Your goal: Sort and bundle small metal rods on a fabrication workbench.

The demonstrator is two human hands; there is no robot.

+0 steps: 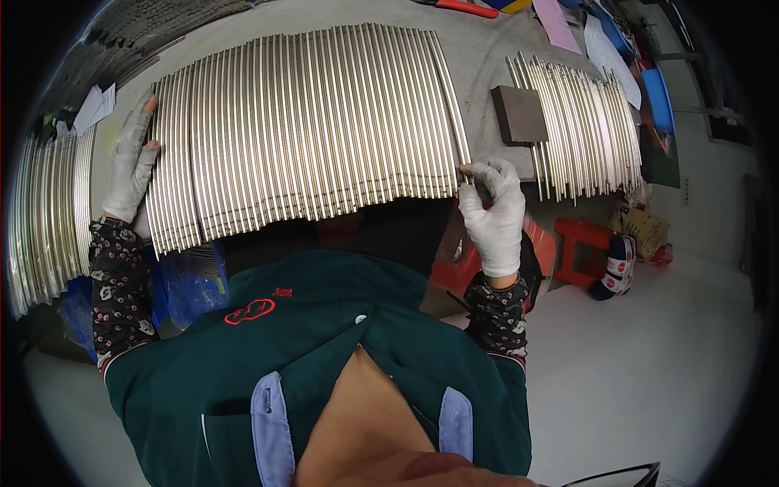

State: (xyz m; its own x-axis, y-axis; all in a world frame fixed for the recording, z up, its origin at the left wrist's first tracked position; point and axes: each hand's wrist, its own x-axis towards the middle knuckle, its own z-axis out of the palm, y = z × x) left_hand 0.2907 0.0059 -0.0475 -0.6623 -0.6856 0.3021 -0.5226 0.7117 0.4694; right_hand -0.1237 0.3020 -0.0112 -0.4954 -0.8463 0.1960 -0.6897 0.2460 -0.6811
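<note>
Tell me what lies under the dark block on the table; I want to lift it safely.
The dark block rests on the left edge of the smaller row of metal rods and partly on the grey table. Whatever lies directly beneath it is covered.

I see a grey workbench (479,57) carrying a wide row of metal rods (308,122), a smaller rod batch (584,122) to the right, a dark block (519,114) between them, and papers (584,32) far right.

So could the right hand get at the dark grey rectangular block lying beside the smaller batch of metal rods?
Probably yes: the white-gloved right hand pinches the last rod at the big row's edge, and bare table lies between it and the dark grey rectangular block.
</note>
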